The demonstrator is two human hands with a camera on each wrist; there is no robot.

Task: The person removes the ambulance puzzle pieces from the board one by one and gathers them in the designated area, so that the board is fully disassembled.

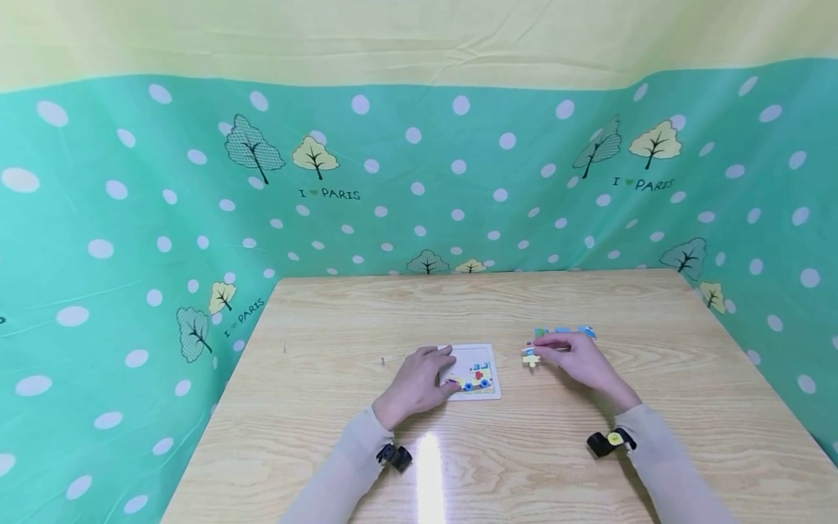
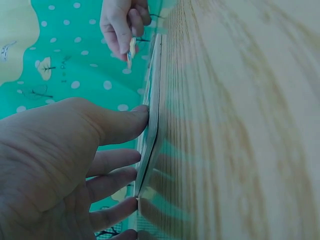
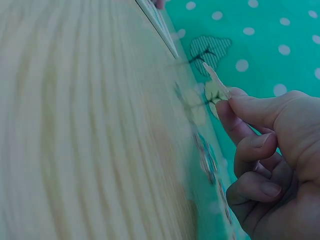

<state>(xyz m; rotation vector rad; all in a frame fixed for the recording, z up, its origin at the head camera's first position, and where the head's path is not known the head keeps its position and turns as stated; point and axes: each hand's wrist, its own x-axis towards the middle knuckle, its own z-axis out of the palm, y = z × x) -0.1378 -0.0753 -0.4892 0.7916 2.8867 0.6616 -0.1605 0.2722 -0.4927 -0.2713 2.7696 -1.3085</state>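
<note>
A white-framed puzzle tray point(image 1: 496, 394) lies on the table, with several pieces joined along its lower part into a picture with blue wheels point(image 1: 485, 383). My left hand point(image 1: 419, 382) rests on the tray's left side. In the left wrist view its thumb touches the tray rim point(image 2: 154, 95), and the other fingers stretch along the near edge. To the right of the tray, my right hand point(image 1: 583, 358) pinches a puzzle piece point(image 1: 531, 360) between thumb and index finger. The right wrist view shows that piece point(image 3: 216, 80) edge-on, above the tabletop, with the remaining fingers curled.
Several loose puzzle pieces, among them a blue one point(image 1: 587, 332) and a green one point(image 1: 541, 332), lie in a row behind my right hand. The wooden table point(image 1: 340, 320) ends at a dotted green curtain point(image 1: 393, 182) at the back and sides.
</note>
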